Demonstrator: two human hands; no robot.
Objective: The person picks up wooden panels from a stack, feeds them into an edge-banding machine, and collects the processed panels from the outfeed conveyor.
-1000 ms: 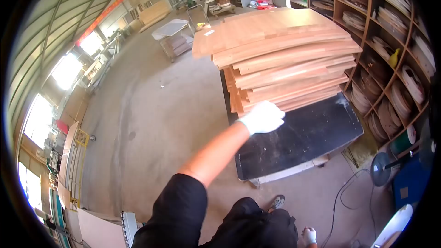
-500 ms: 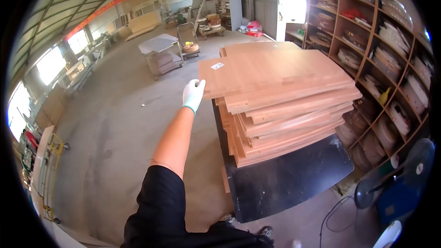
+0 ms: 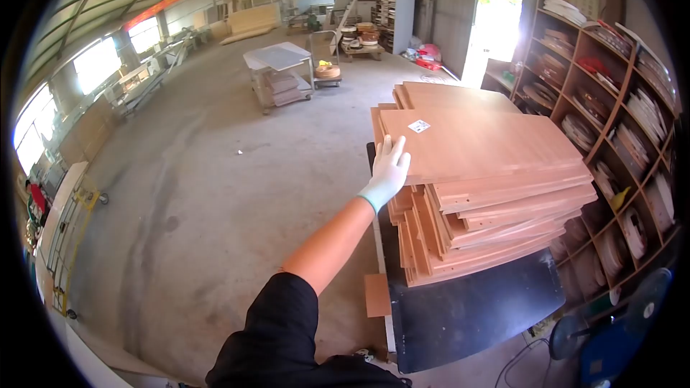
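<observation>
Hands: left hand (image 3: 388,172) nearly straight-fingered, touching one top board (image 3: 496,145) bearing one label (image 3: 419,126); right hand unseen, state unclear.

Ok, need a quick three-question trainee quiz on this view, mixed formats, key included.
1. Multiple choice: what does the white-gloved left hand touch?
A) the grey concrete floor
B) the uppermost brown wooden board
C) the wooden cubbyhole shelving

2. True or false: the white label with dark print lies near the left end of that board.

3. Short answer: what colour is the flat rectangular surface beneath the stack of brown wooden boards?

Key: 1. B; 2. True; 3. Black.
</observation>
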